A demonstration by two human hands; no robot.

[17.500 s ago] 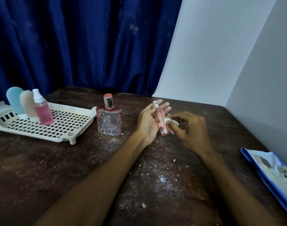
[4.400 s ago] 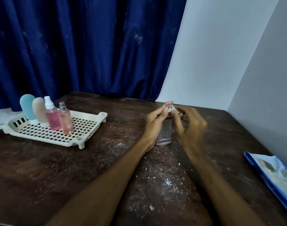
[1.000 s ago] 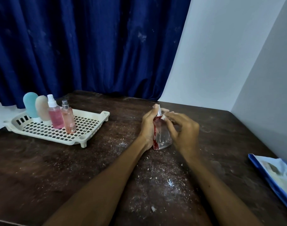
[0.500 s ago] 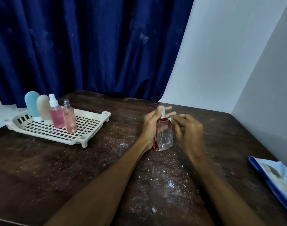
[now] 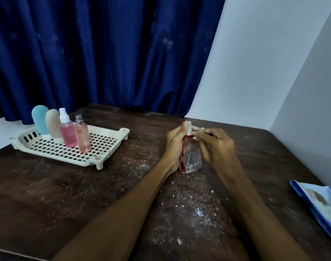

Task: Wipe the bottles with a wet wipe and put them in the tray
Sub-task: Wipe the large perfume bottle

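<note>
Four bottles (image 5: 66,129) stand in the cream perforated plastic tray (image 5: 104,147). Left hand (image 5: 175,146) grips the last, a clear square glass bottle (image 5: 191,157); right hand (image 5: 215,147) pinches at its neck, wipe unseen.

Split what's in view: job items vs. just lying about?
Job:
- clear glass bottle, held by left hand and right hand
- white tray
- four bottles in it: blue, beige, pink spray, peach spray

Lying about:
- blue packet, possibly wipes
- white crumbs
- curtain
</note>
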